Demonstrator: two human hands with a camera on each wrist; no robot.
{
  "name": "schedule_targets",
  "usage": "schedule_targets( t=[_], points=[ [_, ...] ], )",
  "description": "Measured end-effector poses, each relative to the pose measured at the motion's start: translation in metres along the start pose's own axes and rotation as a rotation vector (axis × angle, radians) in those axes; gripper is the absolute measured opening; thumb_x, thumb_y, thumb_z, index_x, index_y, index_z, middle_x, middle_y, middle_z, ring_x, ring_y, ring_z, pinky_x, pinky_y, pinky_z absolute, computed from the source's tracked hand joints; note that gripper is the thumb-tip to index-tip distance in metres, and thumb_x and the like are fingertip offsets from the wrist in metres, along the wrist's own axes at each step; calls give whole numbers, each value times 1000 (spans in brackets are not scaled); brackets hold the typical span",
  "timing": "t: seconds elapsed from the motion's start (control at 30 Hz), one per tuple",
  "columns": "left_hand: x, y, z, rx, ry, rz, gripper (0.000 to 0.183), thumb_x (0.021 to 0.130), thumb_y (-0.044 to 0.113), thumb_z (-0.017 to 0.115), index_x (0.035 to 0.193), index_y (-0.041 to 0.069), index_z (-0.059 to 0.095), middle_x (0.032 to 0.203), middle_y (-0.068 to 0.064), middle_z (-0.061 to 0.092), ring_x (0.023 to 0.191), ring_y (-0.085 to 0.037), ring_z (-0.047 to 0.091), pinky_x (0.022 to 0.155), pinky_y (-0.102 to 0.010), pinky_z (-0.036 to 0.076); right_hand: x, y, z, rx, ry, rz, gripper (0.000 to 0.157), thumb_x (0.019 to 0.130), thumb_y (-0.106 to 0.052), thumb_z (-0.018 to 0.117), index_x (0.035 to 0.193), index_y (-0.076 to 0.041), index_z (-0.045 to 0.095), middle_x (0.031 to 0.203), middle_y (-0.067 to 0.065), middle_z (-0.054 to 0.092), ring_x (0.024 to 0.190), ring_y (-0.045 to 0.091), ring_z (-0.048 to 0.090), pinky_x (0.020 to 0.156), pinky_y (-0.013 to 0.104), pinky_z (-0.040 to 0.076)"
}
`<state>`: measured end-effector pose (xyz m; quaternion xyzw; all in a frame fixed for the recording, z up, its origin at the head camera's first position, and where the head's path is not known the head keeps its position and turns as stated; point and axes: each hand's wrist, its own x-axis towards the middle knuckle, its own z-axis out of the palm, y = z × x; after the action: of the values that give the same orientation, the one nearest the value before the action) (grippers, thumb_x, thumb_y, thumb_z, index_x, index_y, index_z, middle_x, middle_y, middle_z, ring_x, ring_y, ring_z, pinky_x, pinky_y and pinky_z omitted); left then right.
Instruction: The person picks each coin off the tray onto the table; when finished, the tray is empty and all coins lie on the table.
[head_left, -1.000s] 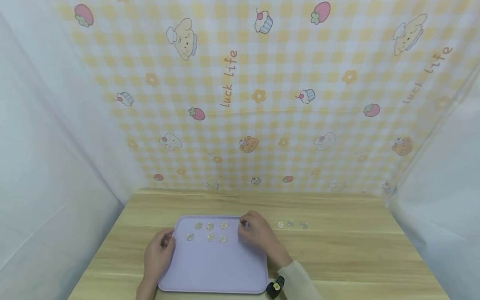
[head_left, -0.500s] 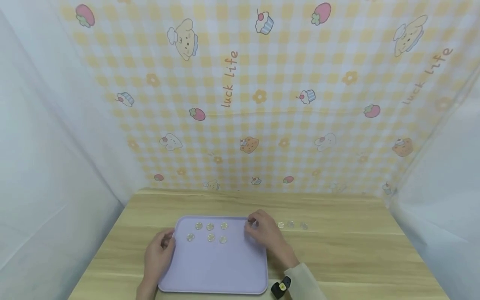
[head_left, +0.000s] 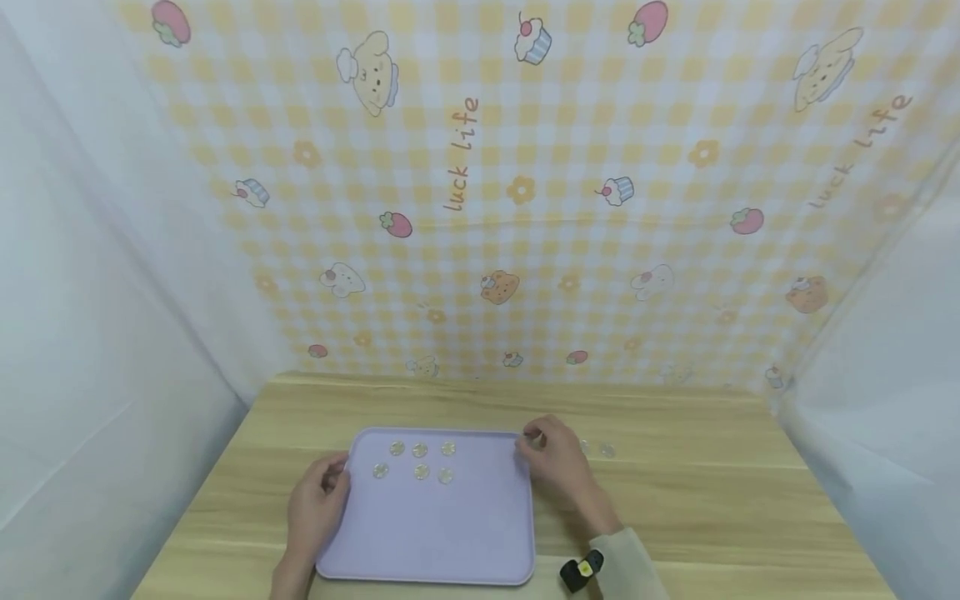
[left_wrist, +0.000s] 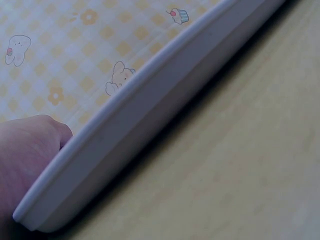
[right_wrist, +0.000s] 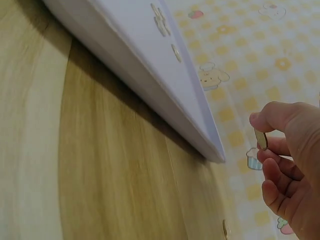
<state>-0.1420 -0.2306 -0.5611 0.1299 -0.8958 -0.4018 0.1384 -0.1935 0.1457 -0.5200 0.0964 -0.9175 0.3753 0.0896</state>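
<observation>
My right hand (head_left: 558, 458) pinches a coin (right_wrist: 261, 139) between thumb and fingertips, beside the right edge of the lilac tray (head_left: 442, 533). In the head view the hand hides this coin. Several more coins (head_left: 422, 472) lie flat in two rows across the far part of the tray. At the tray's left side, my left hand (head_left: 315, 504) holds the rim with curled fingers. The left wrist view shows part of that hand behind the tray wall (left_wrist: 135, 112).
On the wooden table (head_left: 697, 500), right of my right hand, lies a loose coin (head_left: 607, 450), with another partly covered by the hand. A yellow checked cloth (head_left: 570, 167) hangs behind the table, and white sheets stand at both sides.
My right hand has moved right with the pinched coin, from over the tray's far right corner to its right edge. It now covers one table coin. The left hand stays put.
</observation>
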Motion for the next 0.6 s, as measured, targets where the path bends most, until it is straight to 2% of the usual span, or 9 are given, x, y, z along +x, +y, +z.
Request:
schedule_targets(
  t=[0.17,0.4,0.6],
  points=[
    [1,0,0,-2,2,9,31,95,11,61,125,9,64,105,-7,69,85,-12,58,68,-17,50,-4,13,-9,27,22,47,21,87,-20,73,104,-8,71,97,1,67,83,13,57,71,27,50],
    [1,1,-1,6,-4,5,31,95,12,60,126,9,63,106,-7,69,87,-14,59,68,-17,50,-11,38,-21,-7,73,91,18,86,-20,73,100,-8,72,96,2,67,79,12,55,67,24,48],
    [0,0,0,6,5,12,31,95,12,61,125,9,64,106,-7,70,86,-13,59,68,-17,50,-17,54,-36,-8,87,143,24,86,-23,74,104,-7,71,98,4,69,82,14,58,72,27,50]
  ],
)
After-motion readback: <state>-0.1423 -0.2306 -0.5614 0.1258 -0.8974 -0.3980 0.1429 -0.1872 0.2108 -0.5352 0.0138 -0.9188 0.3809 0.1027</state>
